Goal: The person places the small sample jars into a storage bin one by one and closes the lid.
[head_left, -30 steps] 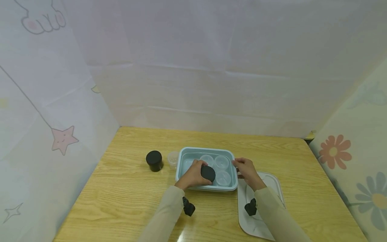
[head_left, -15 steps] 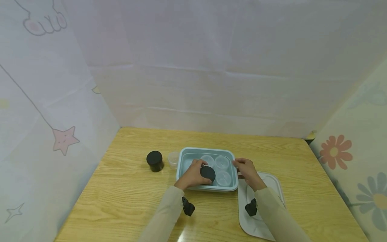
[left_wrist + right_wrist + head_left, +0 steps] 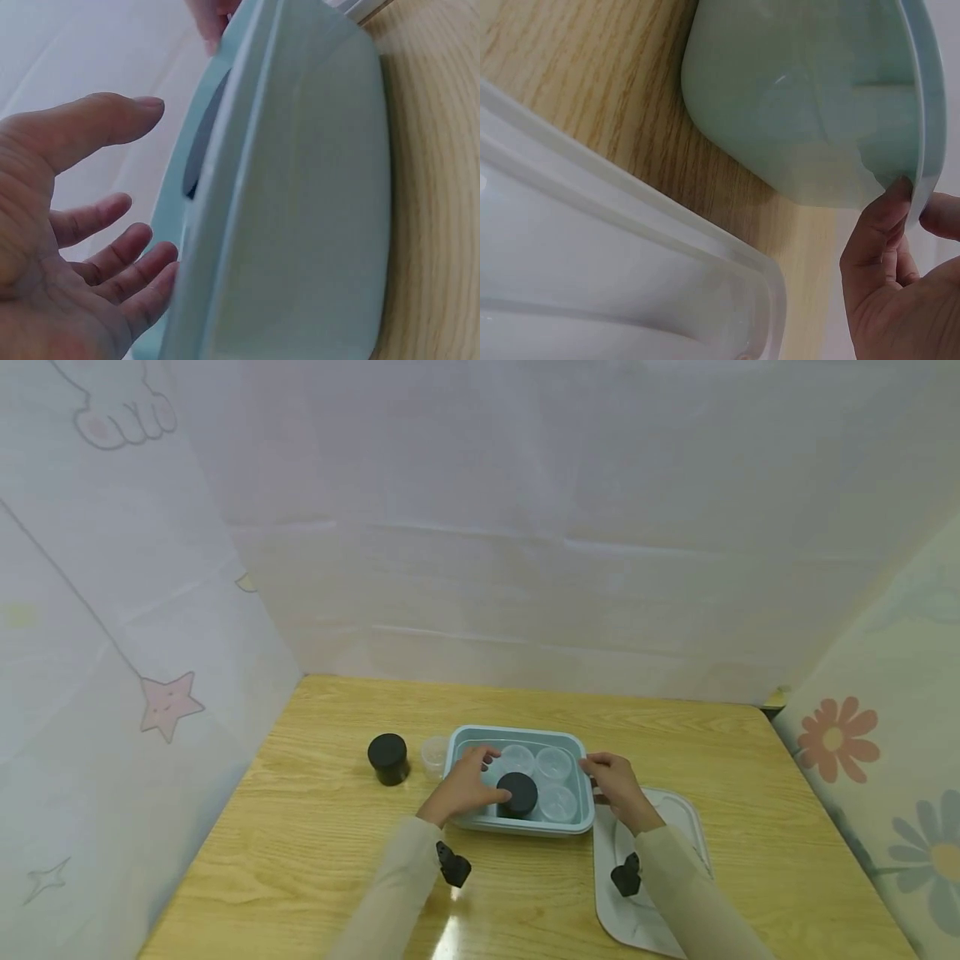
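A light blue plastic tub (image 3: 517, 829) stands on the table, holding a black-lidded jar (image 3: 517, 792) and several clear cups (image 3: 553, 763). My left hand (image 3: 463, 787) is over the tub's left part, thumb and fingers spread apart around nothing, just left of the jar. In the left wrist view the palm (image 3: 45, 292) faces the tub wall (image 3: 307, 195), and only a dark sliver of the jar (image 3: 204, 142) shows above the rim. At the right end, my right hand (image 3: 617, 789) pinches the tub's rim (image 3: 928, 112) between thumb and fingers.
Left of the tub stand another black jar (image 3: 388, 758) and a clear cup (image 3: 434, 757). A white tray-like lid (image 3: 618, 910) lies on the wooden table (image 3: 315, 827) at the right, partly under my right forearm. A printed cloth wall (image 3: 525, 568) rises behind the table.
My left hand has let go of the black jar inside the tub and drawn back to the left, its fingers spreading. The right hand stays at the rim.
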{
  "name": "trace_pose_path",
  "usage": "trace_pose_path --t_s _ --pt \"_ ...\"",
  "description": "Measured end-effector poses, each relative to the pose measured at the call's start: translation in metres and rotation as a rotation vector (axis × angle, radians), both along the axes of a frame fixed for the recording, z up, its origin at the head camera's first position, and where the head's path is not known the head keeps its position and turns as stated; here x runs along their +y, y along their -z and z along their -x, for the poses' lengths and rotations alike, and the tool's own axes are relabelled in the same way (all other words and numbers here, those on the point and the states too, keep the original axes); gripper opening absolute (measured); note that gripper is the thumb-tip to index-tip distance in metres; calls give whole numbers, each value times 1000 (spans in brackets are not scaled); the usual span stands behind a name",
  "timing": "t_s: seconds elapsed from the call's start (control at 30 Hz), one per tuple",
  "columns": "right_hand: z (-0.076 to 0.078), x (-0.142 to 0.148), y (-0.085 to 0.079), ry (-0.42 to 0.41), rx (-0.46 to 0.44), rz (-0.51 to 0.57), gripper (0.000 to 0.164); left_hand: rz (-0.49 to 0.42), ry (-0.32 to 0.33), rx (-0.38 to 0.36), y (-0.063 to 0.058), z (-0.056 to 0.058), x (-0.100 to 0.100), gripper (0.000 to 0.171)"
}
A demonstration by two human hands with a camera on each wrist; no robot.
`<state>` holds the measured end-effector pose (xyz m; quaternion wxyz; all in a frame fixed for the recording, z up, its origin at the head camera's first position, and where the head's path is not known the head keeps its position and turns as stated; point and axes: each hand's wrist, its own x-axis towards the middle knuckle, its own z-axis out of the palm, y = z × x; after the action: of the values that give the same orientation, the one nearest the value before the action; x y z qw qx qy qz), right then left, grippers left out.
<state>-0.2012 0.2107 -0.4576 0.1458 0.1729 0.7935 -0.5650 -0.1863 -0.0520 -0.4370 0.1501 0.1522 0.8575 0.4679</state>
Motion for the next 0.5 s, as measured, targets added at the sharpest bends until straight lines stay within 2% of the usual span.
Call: trace_pose_path --t_s 0.27,0.5 --pt "-1 2 0 -7 0 -3 44 -35 -29 64 -5 2 -18 58" --pt "0 1 1 -19 3 2 44 -35 -112 85 -9 3 -36 57"
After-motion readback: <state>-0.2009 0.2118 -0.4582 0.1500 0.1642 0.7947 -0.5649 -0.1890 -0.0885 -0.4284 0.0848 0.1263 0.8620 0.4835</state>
